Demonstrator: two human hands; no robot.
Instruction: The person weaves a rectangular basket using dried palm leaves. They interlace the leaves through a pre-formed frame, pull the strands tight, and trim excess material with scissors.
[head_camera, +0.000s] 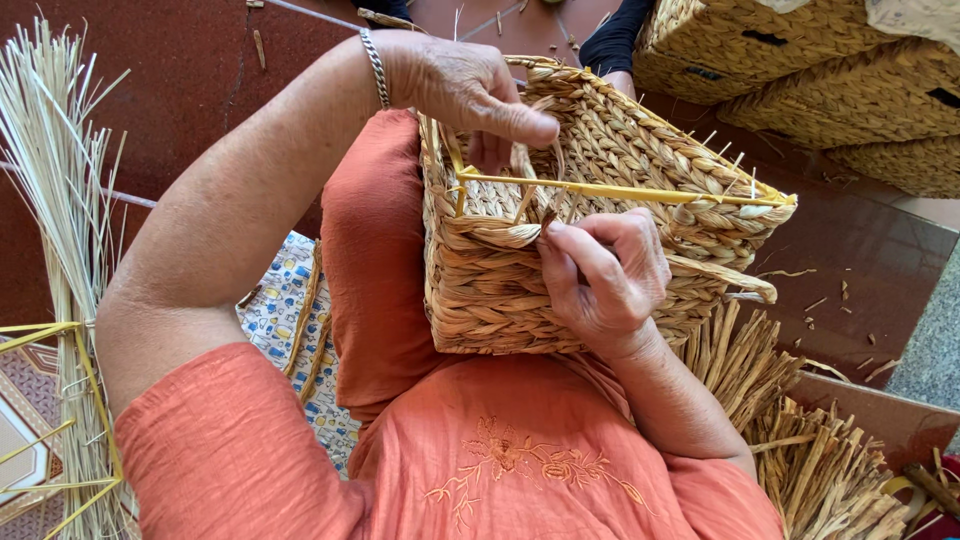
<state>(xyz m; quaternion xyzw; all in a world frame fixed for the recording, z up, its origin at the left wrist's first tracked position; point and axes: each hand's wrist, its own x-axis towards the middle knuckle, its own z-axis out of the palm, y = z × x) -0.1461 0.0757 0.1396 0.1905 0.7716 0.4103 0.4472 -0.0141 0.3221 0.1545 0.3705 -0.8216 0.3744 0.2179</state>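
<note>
A rectangular woven straw basket (620, 150) rests on my lap, its open top turned toward me. A yellow frame rod (620, 190) runs along its near rim. My left hand (470, 90), with a silver bracelet at the wrist, reaches over the far rim and pinches a straw strand between thumb and fingers. My right hand (600, 270) sits against the basket's near wall and grips a braided straw strand (515, 235) at the rim. I wear orange clothing.
A bundle of pale reeds (60, 230) tied with yellow strips stands at the left. Cut dried straw (790, 440) lies piled at the right. Finished woven baskets (830, 70) are stacked at the top right. A patterned cloth (285, 310) lies by my left side. The floor is reddish tile.
</note>
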